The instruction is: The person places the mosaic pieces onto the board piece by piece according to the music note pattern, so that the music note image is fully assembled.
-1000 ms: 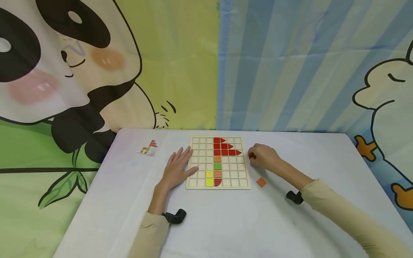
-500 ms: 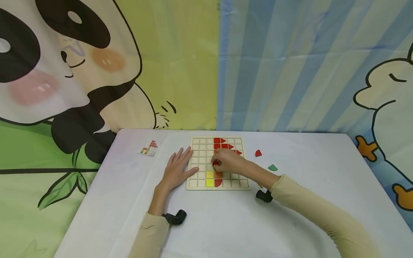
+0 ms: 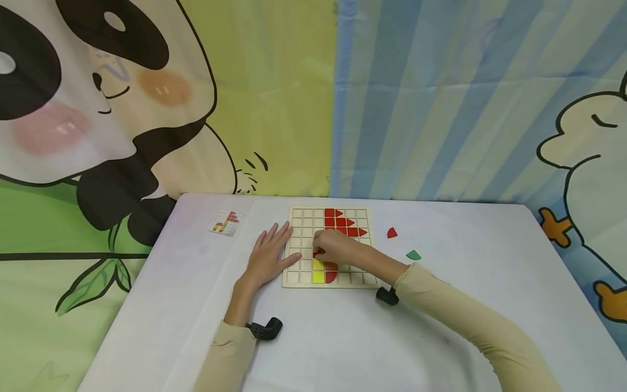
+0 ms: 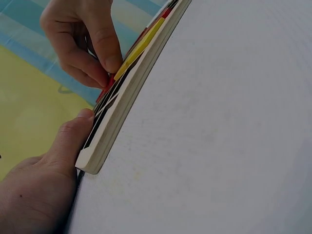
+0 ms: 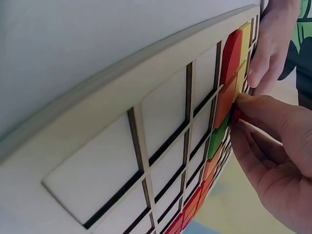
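Between thumb and fingers, my right hand (image 3: 335, 247) pinches a small red piece (image 5: 237, 115) over the grid board (image 3: 355, 284). The piece is at the cell just above two yellow squares (image 3: 318, 276), beside the green square (image 5: 219, 138); its exact shape is mostly covered by the fingers. My left hand (image 3: 268, 255) lies with spread fingers along the board's left edge, its thumb (image 4: 73, 136) touching the rim. Red squares and triangles (image 3: 345, 232) fill cells in the upper part of the board, and a rounded red piece (image 5: 231, 56) sits in the bottom row.
A red rounded-edge piece (image 3: 392, 233) and a green one (image 3: 413, 255) lie on the white table (image 3: 343, 337) right of the board. A small pattern card (image 3: 226, 223) lies to the left. A printed cloth backdrop (image 3: 289, 98) hangs behind the table.
My right hand has moved left from beside the board onto it, bringing the red piece. The loose red and green pieces came into view; the loose orange square is now hidden by the right arm.
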{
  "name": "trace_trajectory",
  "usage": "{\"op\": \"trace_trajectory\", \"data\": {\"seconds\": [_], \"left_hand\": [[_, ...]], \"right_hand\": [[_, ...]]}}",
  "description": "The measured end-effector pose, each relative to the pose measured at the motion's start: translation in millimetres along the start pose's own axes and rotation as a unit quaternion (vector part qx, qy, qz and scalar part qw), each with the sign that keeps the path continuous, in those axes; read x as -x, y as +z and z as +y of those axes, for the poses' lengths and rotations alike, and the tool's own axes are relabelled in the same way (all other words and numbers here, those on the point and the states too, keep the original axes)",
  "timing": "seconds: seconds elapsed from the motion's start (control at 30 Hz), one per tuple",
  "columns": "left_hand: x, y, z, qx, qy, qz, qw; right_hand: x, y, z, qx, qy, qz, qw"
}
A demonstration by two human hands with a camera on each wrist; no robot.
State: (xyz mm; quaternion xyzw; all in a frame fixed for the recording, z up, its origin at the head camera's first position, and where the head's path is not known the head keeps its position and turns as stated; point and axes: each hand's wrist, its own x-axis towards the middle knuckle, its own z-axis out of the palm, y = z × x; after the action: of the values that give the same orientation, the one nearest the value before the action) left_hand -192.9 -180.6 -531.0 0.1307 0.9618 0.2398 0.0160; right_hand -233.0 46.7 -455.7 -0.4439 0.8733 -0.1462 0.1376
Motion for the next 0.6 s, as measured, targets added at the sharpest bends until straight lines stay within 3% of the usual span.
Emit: {"op": "trace_trajectory", "data": {"seconds": [0.33,0.6], "left_hand": [[0.7,-2.5,0.5,0.008,0.002,-0.002,1.0],[-0.5,-1.6,1.9,0.01,0.0,-0.004,0.9999]], "right_hand": [[17.5,1.3,-1.1,0.031,-0.048,0.033,0.9978],[73.9,-9.1,6.0,0.03,-0.012,0.082,0.9961]]}}
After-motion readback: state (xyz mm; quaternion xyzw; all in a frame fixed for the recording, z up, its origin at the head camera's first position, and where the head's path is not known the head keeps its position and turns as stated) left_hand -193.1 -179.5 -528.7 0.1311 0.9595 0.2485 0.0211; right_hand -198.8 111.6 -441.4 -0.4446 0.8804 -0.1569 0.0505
